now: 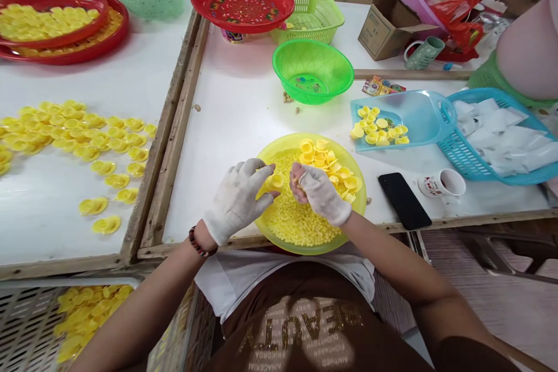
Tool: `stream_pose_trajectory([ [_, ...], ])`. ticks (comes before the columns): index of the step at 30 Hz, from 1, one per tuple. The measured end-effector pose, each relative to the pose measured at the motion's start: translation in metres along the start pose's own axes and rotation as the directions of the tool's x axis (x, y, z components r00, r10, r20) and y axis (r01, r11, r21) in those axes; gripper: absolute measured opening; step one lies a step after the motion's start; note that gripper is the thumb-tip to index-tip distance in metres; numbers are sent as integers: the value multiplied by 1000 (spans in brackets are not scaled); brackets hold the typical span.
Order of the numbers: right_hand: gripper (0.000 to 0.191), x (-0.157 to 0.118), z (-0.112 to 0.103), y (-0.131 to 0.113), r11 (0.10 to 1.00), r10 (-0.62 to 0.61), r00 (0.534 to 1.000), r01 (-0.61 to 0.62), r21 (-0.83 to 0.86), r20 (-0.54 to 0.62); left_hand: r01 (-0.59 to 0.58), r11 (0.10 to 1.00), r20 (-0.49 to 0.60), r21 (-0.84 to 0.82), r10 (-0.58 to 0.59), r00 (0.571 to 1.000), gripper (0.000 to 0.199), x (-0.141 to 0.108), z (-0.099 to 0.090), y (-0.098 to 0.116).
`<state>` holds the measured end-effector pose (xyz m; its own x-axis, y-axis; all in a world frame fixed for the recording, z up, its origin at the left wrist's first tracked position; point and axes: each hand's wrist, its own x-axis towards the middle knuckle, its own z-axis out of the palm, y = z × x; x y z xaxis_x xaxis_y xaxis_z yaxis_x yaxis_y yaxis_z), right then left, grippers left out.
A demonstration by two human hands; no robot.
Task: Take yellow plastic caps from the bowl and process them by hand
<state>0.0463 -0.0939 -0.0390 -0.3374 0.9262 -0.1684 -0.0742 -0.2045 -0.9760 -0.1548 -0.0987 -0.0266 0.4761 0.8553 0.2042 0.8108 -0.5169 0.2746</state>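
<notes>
My left hand (244, 195), in a white glove with bare fingertips, grips a small round yellow plastic cap (275, 181) between thumb and fingers. It is over the left side of a yellow basin (320, 248). My right hand (318, 190), gloved the same way, is closed in a pinch above the middle of the basin. What lies between its fingertips is too small to make out. Small pale yellow beads (296, 231) fill much of the basin. A heap of loose yellow caps (322, 156) rests on them at the far right side.
Joined yellow pieces (87, 133) lie on the left table, near stacked red trays (74, 58). Ahead stand a green bowl (313, 70) and a red tray (242, 3). To the right are a blue scoop (418, 119), a phone (404, 200), a mug (451, 183) and a blue basket (464, 157).
</notes>
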Motion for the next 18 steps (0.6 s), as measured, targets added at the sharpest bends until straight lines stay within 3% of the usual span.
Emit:
stream_pose_trajectory([
  [4,54,30,18,-20,895,50,992,7,445,-116,36,998,14,44,-37,999,24,4,13,3],
  [6,55,41,26,-25,852,24,989,55,521,-144,58,998,-28,-3,-58,998,24,4,17,5],
  [12,55,50,36,-25,825,-16,971,147,546,-237,78,984,-74,-163,-91,993,20,0,24,13],
  [18,47,26,15,-23,878,-12,978,110,465,-208,60,949,-155,-310,-113,981,20,-4,26,11],
])
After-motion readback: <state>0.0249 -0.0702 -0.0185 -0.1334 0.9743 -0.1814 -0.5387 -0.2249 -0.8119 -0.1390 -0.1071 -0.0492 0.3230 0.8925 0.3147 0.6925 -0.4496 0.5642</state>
